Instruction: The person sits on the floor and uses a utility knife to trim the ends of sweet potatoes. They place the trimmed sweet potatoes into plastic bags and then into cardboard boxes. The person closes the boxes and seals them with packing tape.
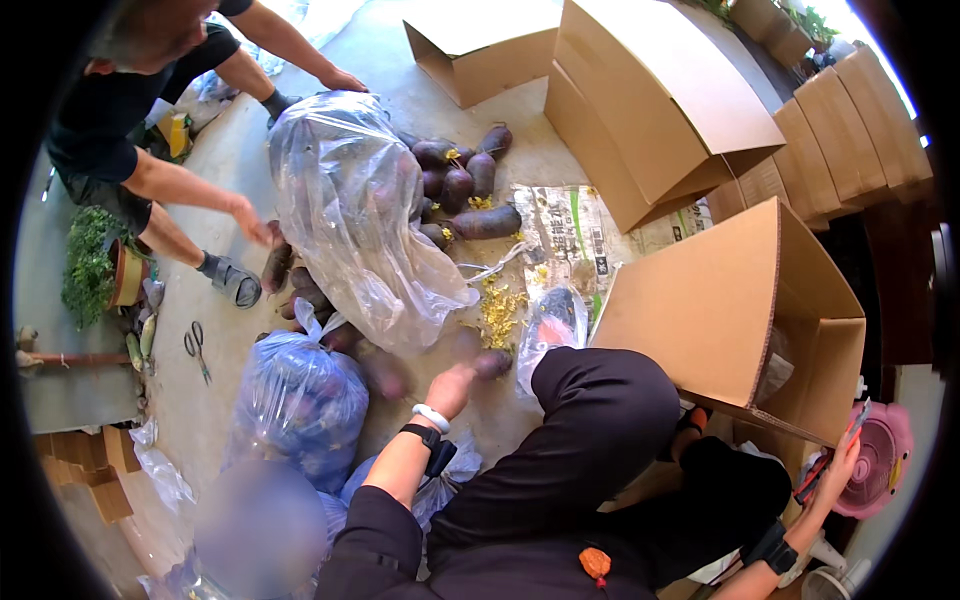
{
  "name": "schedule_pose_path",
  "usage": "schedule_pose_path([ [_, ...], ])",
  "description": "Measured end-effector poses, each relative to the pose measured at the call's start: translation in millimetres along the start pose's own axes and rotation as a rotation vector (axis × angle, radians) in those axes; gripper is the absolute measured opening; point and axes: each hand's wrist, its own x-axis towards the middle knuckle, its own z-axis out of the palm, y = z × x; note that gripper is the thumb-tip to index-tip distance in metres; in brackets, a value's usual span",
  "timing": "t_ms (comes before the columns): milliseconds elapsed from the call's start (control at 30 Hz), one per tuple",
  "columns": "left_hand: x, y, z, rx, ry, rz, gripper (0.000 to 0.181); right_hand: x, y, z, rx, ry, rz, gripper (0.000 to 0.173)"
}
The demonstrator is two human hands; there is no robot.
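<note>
My left hand (452,391) reaches low over the concrete floor, its fingers at the end of a dark purple root vegetable (493,364); whether they grip it is unclear. Out at the right, my right hand (838,469) holds a red-handled cutting tool (817,476) beside an open cardboard box (690,322). A large clear plastic bag (352,202) of dark roots lies on its side, with more purple roots (457,187) behind it. A co-worker's hand (255,223) touches another dark root (277,259). Nearer stands a knotted blue plastic bag (300,405), filled.
Yellow leaf scraps (499,307) and a flattened printed sack (562,232) lie on the floor. Large cardboard boxes (645,112) stand behind. Scissors (197,351) and a potted plant (129,274) are at left, a pink fan (877,457) at right. A blurred shape hides the lower left.
</note>
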Motion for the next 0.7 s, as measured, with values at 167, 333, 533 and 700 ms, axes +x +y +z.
schedule_pose_path([
  [167,0,5,-29,-0.162,-0.064,-0.044,0.02,16,24,-20,-0.078,-0.003,0.033,0.041],
  [333,-10,35,-101,-0.485,0.004,-0.315,0.018,21,38,-21,-0.015,0.009,-0.049,0.042],
  [533,-47,-8,-185,-0.925,0.364,-0.507,0.017,18,31,-15,-0.096,0.077,0.004,0.044],
  [700,-45,-92,-265,-0.957,0.578,-0.525,0.02,22,32,-16,-0.115,0.083,0.028,0.045],
])
